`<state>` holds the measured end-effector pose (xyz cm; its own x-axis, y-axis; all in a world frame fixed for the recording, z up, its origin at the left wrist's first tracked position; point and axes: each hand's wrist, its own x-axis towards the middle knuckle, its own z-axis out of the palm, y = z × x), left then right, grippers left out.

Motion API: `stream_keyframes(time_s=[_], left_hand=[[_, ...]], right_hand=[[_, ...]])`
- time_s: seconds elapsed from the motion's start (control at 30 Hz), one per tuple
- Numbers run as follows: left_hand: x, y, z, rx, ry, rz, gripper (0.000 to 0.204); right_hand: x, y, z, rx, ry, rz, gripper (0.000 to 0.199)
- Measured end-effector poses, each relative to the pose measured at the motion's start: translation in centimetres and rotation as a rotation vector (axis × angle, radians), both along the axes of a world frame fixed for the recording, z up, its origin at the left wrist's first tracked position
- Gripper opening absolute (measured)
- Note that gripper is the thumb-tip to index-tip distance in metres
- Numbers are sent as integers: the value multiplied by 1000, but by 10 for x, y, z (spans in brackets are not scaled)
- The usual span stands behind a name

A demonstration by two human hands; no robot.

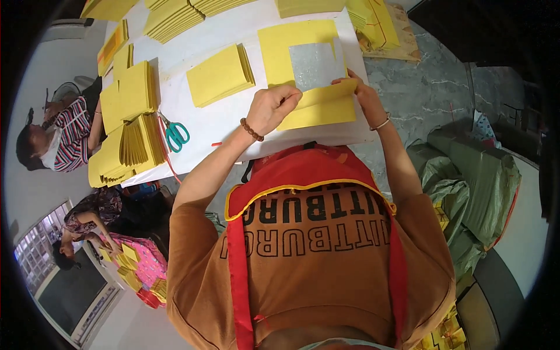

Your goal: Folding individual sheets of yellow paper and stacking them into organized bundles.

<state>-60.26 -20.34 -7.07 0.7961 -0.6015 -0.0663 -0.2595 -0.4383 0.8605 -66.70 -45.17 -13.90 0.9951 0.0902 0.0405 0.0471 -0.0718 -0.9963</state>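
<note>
A yellow sheet of paper (321, 115) with a silver-grey rectangle (315, 63) lies at the table's near edge, its near part folded up toward the middle. My left hand (277, 108), closed in a pinch, grips the left end of the fold. At the other end my right hand (366, 99) holds the raised edge between thumb and fingers. Just beyond my left hand sits a small stack of folded yellow papers (219, 77). Teal-handled scissors (177, 137) lie to the left, beside several bundles of yellow paper (137, 90).
More yellow stacks (172, 20) line the far side of the white table (175, 64). Two people (70, 134) work at the left, one by a pink-covered table (151, 256). Green wrapped bundles (472, 175) stand on the right. A wooden pallet (402, 35) bears yellow paper.
</note>
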Motion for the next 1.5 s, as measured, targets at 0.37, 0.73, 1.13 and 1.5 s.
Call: stream_keyframes(time_s=[0.37,0.73,1.13,1.5], left_hand=[[-1,-2,-11,-109,-276,-54,13],[-10,-1,11,161,-791,-485,33],[0,0,4,-10,-604,-369,10],[-13,-3,19,194,-741,-462,38]], right_hand=[[2,9,4,216,115,-27,33],[6,8,17,239,229,-52,20],[10,-4,15,203,288,-46,25],[11,-1,20,199,185,55,25]])
